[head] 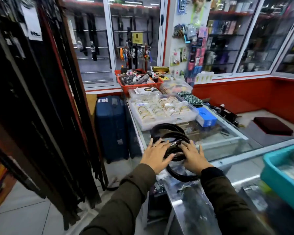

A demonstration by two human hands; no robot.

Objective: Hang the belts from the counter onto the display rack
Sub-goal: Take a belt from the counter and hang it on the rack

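Several coiled black belts lie in a pile on the glass counter near its left front corner. My left hand rests flat on the left side of the pile with its fingers spread. On the right side of the pile lies my right hand, fingers also apart. One coil sticks out below my hands toward the counter's front edge. The display rack stands at the left, densely hung with long dark belts that reach almost to the floor.
Behind the pile stands a clear tray of bangles and a red basket. A blue box lies to the right, a teal bin at the near right. A blue suitcase stands on the floor between rack and counter.
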